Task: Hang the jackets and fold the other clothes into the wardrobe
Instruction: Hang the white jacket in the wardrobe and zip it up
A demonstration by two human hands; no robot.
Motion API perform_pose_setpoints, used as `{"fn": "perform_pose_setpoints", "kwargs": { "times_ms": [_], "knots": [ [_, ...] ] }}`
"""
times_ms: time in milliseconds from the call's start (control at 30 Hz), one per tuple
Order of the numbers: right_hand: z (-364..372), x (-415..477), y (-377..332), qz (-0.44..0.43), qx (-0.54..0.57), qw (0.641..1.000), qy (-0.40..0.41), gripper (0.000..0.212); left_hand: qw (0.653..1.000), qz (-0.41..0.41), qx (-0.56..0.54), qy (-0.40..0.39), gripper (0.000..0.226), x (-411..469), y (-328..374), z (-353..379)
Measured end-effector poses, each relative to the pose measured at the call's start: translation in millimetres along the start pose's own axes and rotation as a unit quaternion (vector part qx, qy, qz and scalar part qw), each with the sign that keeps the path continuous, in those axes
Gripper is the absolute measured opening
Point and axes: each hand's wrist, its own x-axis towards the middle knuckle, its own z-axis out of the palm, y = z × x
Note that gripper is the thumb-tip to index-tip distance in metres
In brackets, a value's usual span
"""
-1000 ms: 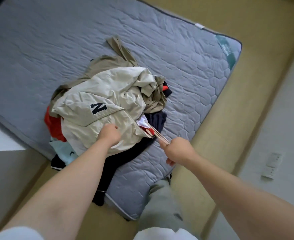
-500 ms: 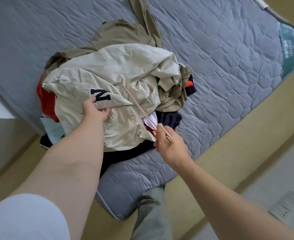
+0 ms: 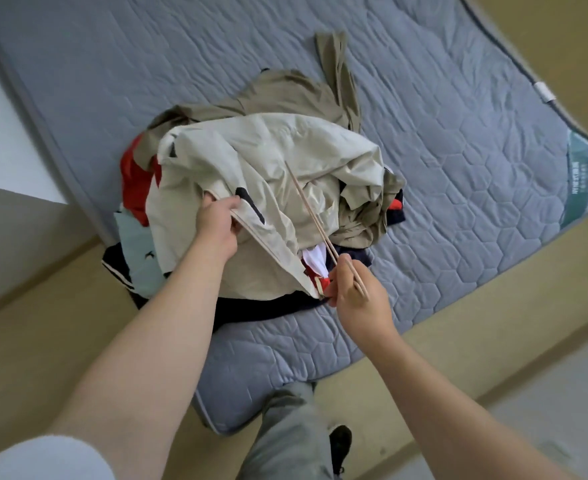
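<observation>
- Jacket, beige, lies on top of a heap near the front corner of the mattress.
- Left hand: I see its fingers and thumb curled round the jacket's edge.
- Right hand: fingers closed on two thin wooden rods that slant across the jacket.
- Red cloth, olive cloth and dark cloth lie beneath.

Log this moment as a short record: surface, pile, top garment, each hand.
surface: grey quilted mattress
pile: clothes heaped on the mattress, a red piece at the left
top garment: beige jacket, crumpled
left hand: grips the jacket's edge
right hand: holds a thin wooden hanger lying across the jacket
</observation>
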Motion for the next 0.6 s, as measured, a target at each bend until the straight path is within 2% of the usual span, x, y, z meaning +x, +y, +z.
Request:
{"fn": "perform_pose_setpoints", "kwargs": {
  "times_ms": [67,167,233,333,433,533,600],
  "knots": [
    [-5.9,-11.5,-22.7,-0.024,-0.006,1.0,0.004,0.048,0.99,0.065,0.108,-0.063,0.041,-41.8,3.3,-5.2],
    [-13.8,-30.6,-55.7,-0.061,-0.013,0.998,0.002,0.045,0.947,0.148,0.244,-0.144,0.038,-100.3,3.0,-17.7],
    [-18.6,-45.7,-75.3,-0.106,-0.036,0.994,0.008,0.042,0.933,0.151,0.271,-0.183,0.039,-135.3,3.4,-29.9],
    [-25.6,-67.3,-97.1,-0.135,-0.094,0.986,0.026,0.047,0.925,0.168,0.267,-0.213,0.055,-184.4,14.2,-44.4],
    [-27.0,-87.8,-116.6,-0.113,-0.084,0.99,-0.005,0.055,0.905,0.202,0.274,-0.254,0.063,-227.8,33.0,-57.9],
    [-23.1,-108.6,-133.6,-0.031,0.009,0.996,-0.079,0.058,0.882,0.219,0.284,-0.305,0.057,-264.2,44.2,-71.0],
    [-18.3,-117.0,-138.2,0.014,0.029,0.993,-0.112,0.048,0.873,0.225,0.302,-0.31,0.053,-283.0,42.6,-80.5]
  ]
}}
